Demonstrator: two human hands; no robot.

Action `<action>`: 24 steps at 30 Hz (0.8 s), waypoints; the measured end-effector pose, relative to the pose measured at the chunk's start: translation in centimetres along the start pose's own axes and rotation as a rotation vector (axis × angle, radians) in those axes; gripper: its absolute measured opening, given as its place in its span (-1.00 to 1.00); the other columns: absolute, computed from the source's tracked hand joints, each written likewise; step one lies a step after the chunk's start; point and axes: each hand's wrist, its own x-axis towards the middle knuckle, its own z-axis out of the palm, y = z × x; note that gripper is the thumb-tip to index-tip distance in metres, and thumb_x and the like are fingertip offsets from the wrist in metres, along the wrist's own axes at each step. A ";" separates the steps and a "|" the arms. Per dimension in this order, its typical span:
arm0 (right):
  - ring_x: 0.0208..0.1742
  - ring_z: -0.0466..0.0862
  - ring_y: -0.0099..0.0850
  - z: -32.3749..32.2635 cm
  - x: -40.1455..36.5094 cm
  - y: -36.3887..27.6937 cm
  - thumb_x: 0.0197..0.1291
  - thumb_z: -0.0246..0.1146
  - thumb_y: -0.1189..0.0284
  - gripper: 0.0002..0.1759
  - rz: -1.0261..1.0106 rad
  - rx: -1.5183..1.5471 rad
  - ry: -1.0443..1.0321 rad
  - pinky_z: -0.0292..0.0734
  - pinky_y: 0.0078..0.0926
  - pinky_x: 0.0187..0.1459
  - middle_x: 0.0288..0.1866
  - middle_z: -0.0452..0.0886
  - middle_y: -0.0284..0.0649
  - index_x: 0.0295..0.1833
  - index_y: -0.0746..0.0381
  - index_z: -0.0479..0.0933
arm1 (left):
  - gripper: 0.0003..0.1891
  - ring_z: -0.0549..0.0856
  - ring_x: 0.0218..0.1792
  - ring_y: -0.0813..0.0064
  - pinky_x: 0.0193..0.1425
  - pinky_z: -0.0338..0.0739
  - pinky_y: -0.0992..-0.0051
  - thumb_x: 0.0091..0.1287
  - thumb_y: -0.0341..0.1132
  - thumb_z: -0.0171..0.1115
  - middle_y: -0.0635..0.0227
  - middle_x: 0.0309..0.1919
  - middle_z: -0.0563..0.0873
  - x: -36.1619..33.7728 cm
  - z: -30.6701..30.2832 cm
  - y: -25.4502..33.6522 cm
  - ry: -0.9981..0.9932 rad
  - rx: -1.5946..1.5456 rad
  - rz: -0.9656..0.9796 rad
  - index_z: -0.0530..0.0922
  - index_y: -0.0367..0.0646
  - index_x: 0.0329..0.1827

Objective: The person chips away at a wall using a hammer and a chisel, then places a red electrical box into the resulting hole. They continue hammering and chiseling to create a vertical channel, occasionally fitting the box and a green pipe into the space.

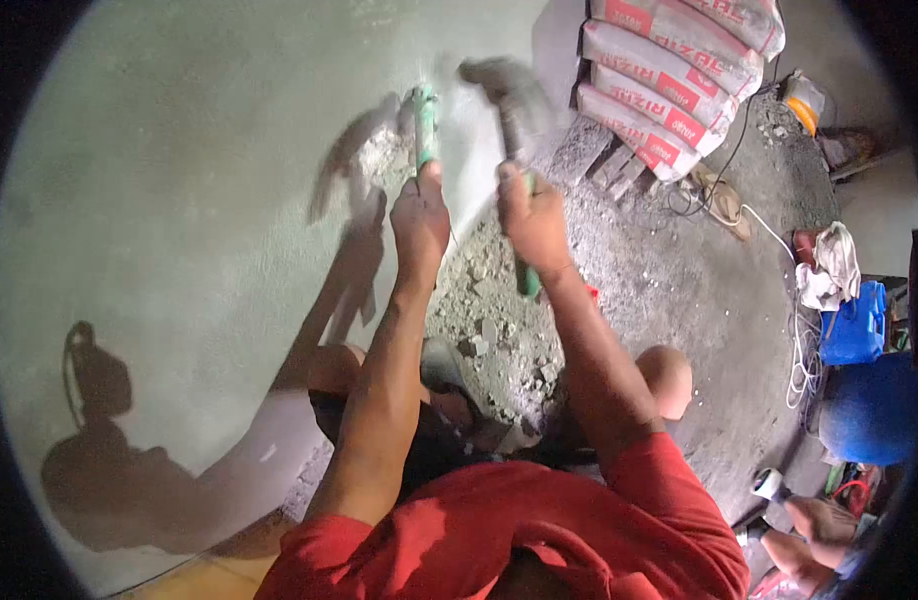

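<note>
My left hand [422, 222] is closed around a green, worn chisel [426, 125]. The chisel's upper end looks battered, and it is held close to a chipped, pale patch [383, 157] in the grey-green wall [209, 130]. My right hand [535, 222] grips a claw hammer [511, 118] by its green handle. The hammer head, smeared by motion, is raised to the right of the chisel and apart from it. Broken rubble [494, 330] lies on the floor below both hands, between my knees.
Stacked cement bags [669, 90] stand at the upper right. A cable [769, 225] crosses the floor toward a blue jerrycan [855, 325] and a blue drum [869, 420]. Another person's limbs [814, 540] show at the lower right. My shadow falls on the wall at left.
</note>
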 end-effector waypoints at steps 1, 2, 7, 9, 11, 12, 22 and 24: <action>-0.60 0.45 -0.54 -1.0 -0.5 -2.5 0.50 0.06 0.12 -0.54 0.015 0.092 0.004 0.38 -0.48 -0.53 -0.60 0.49 -0.32 -0.34 0.26 0.53 | -0.36 0.65 -0.42 0.04 -0.22 0.52 0.21 0.56 0.11 -0.03 -0.04 -0.51 0.64 -0.2 0.0 -0.4 0.002 0.001 -0.006 0.61 -0.47 -0.18; -0.62 0.46 -0.51 -2.0 -1.2 -3.7 0.50 0.03 0.07 -0.50 -0.070 0.135 0.030 0.37 -0.47 -0.55 -0.60 0.49 -0.36 -0.38 0.22 0.49 | -0.37 0.64 -0.42 0.03 -0.22 0.52 0.21 0.56 0.10 -0.03 -0.03 -0.52 0.63 0.3 0.1 -0.2 -0.011 -0.052 0.017 0.61 -0.47 -0.18; -0.60 0.51 -0.44 1.3 -1.4 3.4 0.34 0.25 -0.06 -0.42 -0.562 0.061 0.133 0.41 -0.43 -0.51 -0.66 0.43 -0.25 -0.42 0.28 0.50 | -0.37 0.69 -0.33 -0.01 -0.14 0.54 0.19 0.57 0.08 -0.02 -0.14 -0.43 0.67 0.6 0.3 -1.1 -0.039 -0.091 0.086 0.61 -0.49 -0.14; -0.58 0.53 -0.45 2.9 0.4 3.2 0.38 0.22 0.01 -0.48 0.023 -0.075 0.000 0.43 -0.39 -0.48 -0.65 0.46 -0.21 -0.40 0.28 0.54 | -0.36 0.73 -0.21 -0.02 -0.07 0.53 0.16 0.57 0.09 -0.04 -0.21 -0.32 0.70 -0.1 -0.5 0.8 -0.094 -0.004 -0.085 0.62 -0.51 -0.11; -0.59 0.50 -0.47 0.8 1.1 1.8 0.43 0.16 0.02 -0.48 0.036 -0.034 0.008 0.40 -0.41 -0.52 -0.66 0.45 -0.30 -0.41 0.24 0.50 | -0.33 0.73 -0.14 -0.03 -0.01 0.52 0.14 0.57 0.11 -0.06 -0.23 -0.27 0.70 0.0 -0.6 2.2 -0.099 -0.071 -0.102 0.61 -0.51 -0.10; -0.61 0.48 -0.49 -0.4 0.7 0.9 0.48 0.09 0.03 -0.48 0.081 0.003 -0.012 0.37 -0.43 -0.55 -0.67 0.45 -0.39 -0.42 0.21 0.47 | -0.33 0.71 -0.20 0.00 -0.03 0.52 0.15 0.57 0.12 -0.06 -0.18 -0.30 0.70 0.3 -0.3 0.6 -0.093 -0.041 -0.109 0.61 -0.51 -0.11; -0.51 0.60 -0.22 2.3 0.0 3.0 0.41 0.16 -0.05 -0.39 0.010 -0.075 -0.081 0.52 -0.20 -0.32 -0.57 0.56 -0.05 -0.35 0.35 0.55 | -0.28 0.69 -0.34 0.10 -0.17 0.52 0.16 0.57 0.18 -0.10 -0.08 -0.44 0.67 -1.4 -1.5 3.3 -0.075 0.209 -0.147 0.66 -0.46 -0.14; -0.49 0.60 -0.20 1.3 1.3 3.1 0.41 0.16 -0.05 -0.39 0.227 -0.067 -0.095 0.52 -0.15 -0.29 -0.56 0.58 -0.05 -0.31 0.38 0.56 | -0.27 0.68 -0.37 0.12 -0.21 0.52 0.15 0.57 0.20 -0.13 -0.04 -0.46 0.67 -0.1 -1.0 1.8 -0.075 0.181 -0.158 0.67 -0.43 -0.16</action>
